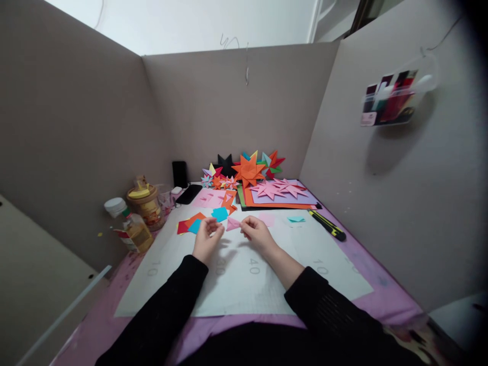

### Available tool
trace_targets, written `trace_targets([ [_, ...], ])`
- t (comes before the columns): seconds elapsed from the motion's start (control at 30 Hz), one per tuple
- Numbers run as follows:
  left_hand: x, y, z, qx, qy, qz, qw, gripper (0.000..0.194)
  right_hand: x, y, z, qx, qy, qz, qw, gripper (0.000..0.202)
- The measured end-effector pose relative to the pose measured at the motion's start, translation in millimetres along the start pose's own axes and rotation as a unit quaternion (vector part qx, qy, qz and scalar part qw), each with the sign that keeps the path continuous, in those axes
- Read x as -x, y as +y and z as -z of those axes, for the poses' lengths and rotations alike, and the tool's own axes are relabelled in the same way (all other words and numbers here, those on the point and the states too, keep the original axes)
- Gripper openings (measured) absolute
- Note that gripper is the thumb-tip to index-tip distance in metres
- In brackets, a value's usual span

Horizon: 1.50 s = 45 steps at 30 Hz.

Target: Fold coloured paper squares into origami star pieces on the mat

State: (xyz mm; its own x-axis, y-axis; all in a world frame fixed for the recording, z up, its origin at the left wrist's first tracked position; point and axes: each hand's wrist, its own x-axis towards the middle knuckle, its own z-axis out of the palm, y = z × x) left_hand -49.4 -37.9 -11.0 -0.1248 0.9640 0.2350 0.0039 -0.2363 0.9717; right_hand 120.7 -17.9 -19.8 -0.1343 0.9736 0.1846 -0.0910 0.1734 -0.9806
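Note:
A small pink folded paper is pinched at its right end between the thumb and fingers of my right hand. To its left is my left hand, fingers loosely curled and apart with nothing between them. Blue paper squares lie just behind my left hand. Red, orange and blue squares are spread beside it. Past my right hand a pale pink square lies flat, and a folded turquoise paper rests farther right.
A yellow-black box cutter lies along the mat's right side. Folded paper stars and coloured sheets fill the back. At left stand a glue bottle, a lidded tub and phones. Grey partitions enclose the table.

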Motion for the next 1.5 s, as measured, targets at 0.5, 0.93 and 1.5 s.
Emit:
trace_targets([
  [0.5, 15, 12, 8.4, -0.203, -0.063, -0.284, 0.935, 0.016, 13, -16, -8, -0.064, -0.094, 0.036, 0.993, 0.018],
  [0.93, 14, 13, 5.7, -0.156, -0.037, -0.174, 0.972, 0.008, 16, -17, -6, 0.021, -0.107, 0.080, 0.991, 0.009],
  [1.5, 7, 12, -2.6, -0.013, -0.092, 0.104, 0.990, 0.029, 17, -17, -7, 0.182, -0.032, 0.234, 0.954, 0.007],
])
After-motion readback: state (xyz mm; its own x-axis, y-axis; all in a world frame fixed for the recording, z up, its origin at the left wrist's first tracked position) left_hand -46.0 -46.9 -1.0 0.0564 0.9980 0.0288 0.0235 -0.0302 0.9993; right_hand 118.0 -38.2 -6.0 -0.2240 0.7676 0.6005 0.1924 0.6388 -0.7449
